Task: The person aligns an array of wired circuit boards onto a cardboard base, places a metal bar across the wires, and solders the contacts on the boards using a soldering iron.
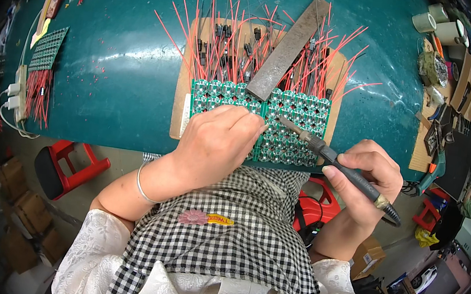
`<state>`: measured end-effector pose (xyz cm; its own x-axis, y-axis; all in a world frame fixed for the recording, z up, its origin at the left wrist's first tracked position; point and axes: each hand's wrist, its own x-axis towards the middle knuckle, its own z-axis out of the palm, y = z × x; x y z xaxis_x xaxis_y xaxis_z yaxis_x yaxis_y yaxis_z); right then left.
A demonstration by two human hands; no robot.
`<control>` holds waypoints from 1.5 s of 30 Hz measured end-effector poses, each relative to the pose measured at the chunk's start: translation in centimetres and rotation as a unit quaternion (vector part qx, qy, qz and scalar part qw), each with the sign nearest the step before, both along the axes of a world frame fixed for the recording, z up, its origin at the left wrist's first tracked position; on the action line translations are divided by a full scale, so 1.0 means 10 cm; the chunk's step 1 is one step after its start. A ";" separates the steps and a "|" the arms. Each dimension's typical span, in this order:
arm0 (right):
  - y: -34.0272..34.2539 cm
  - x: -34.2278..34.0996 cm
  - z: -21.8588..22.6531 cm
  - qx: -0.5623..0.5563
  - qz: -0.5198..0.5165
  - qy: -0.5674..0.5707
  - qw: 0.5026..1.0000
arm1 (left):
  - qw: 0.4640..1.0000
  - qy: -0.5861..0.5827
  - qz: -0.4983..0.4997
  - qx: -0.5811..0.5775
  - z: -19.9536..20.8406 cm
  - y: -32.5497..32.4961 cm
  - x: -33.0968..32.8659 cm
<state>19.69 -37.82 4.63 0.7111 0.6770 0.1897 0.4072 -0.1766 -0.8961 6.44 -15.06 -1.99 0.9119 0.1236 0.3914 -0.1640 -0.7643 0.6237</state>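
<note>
My right hand [376, 173] grips a soldering iron [351, 175] by its black handle. The iron's tip points left and rests on or just over a panel of small green circuit boards [301, 108]; contact is hard to tell. Over the panel's left part, my left hand [219, 136] is closed, thumb and fingers pinched together near the tip. What it pinches, if anything, is hidden. Red and black wires [223, 47] with black connectors fan out from the panel's far side. A flat metal bar [290, 47] lies slantwise across the wires and the panel's far edge.
Under the panel lies a brown board [185, 74] on the green table [120, 35]. At the left are another wired panel [49, 50] and a power strip [19, 93] with plugs. White cups [449, 32] and tools crowd the right. Red stools [74, 160] stand below.
</note>
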 end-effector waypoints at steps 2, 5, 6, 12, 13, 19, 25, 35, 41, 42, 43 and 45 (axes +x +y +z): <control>0.03 -0.01 0.05 -0.010 0.007 0.002 1.000 | 1.000 -0.015 -0.002 -0.008 -0.02 0.00 0.00; 0.01 -0.01 0.06 -0.017 0.000 -0.014 1.000 | 1.000 0.001 0.009 -0.023 0.08 -0.01 -0.01; -0.05 -0.01 0.04 0.009 -0.010 -0.012 1.000 | 1.000 0.002 0.009 -0.023 0.11 0.00 -0.03; -0.26 -0.13 -0.09 0.080 -0.048 0.004 0.996 | 0.997 -0.048 0.002 -0.053 0.12 0.06 -0.11; -0.27 -0.16 -0.10 0.079 -0.049 0.005 0.996 | 0.999 -0.027 -0.013 -0.046 0.14 0.06 -0.15; -0.24 -0.30 -0.15 0.047 -0.047 0.013 0.998 | 0.999 0.015 -0.031 -0.032 0.12 0.02 -0.20; -0.21 -0.31 -0.18 0.032 -0.051 0.017 0.998 | 0.999 0.008 -0.029 -0.038 0.06 0.00 -0.19; -0.25 -0.24 -0.12 0.020 -0.019 0.004 1.000 | 0.999 -0.004 -0.022 -0.030 0.09 -0.01 -0.18; -0.22 -0.21 -0.14 0.030 -0.030 0.000 0.999 | 0.999 0.000 -0.035 -0.024 0.04 -0.02 -0.14; -0.21 -0.21 -0.14 0.030 -0.029 0.000 0.999 | 0.999 0.000 -0.034 -0.025 0.04 -0.02 -0.14; -0.19 -0.20 -0.13 0.024 -0.027 -0.002 0.999 | 0.999 0.008 -0.033 -0.019 0.04 -0.02 -0.14; -0.16 -0.21 -0.09 0.017 -0.024 -0.005 1.000 | 0.999 0.016 -0.031 -0.013 0.03 -0.03 -0.14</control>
<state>17.61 -39.45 3.70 0.7404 0.6355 0.2192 0.4076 -0.1651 -0.8981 5.04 -15.35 -1.68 0.9298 0.0756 0.3601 -0.1915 -0.7363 0.6490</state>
